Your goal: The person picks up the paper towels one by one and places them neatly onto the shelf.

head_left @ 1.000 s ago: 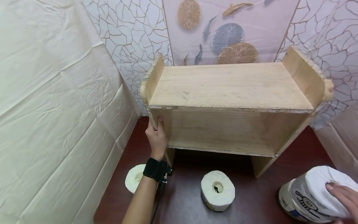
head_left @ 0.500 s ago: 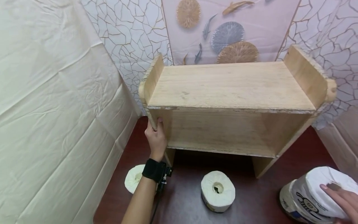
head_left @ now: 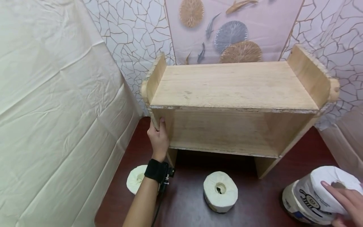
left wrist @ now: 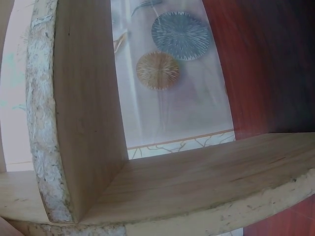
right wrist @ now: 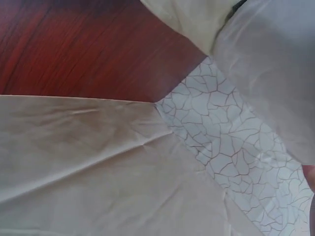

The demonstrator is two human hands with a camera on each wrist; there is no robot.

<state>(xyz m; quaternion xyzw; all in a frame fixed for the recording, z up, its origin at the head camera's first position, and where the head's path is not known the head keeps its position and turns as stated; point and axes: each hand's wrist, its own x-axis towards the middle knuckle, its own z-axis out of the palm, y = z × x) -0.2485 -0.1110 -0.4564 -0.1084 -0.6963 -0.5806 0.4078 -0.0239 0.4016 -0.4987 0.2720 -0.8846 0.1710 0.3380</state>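
My left hand (head_left: 158,138) grips the front edge of the left side panel of a small wooden shelf (head_left: 232,85), thumb on the inner face. In the left wrist view the shelf's boards (left wrist: 88,108) fill much of the frame. At the lower right, my right hand (head_left: 347,201) holds a wrapped toilet paper roll (head_left: 320,192), with a finger across its top near the hole and the thumb low on its side. Beneath that roll is another roll (head_left: 292,200), partly hidden. In the right wrist view the held roll (right wrist: 275,73) is close and blurred.
One white roll (head_left: 220,190) stands in front of the shelf on the dark red table (head_left: 184,208). Another roll (head_left: 136,178) lies partly behind my left forearm. Cream cloth (head_left: 71,126) hangs at the left, and a patterned backdrop (head_left: 136,34) stands behind the shelf.
My right fingers have shifted left over the top of the roll, and its hole and my thumb show more clearly. The left hand and shelf stay essentially in place.
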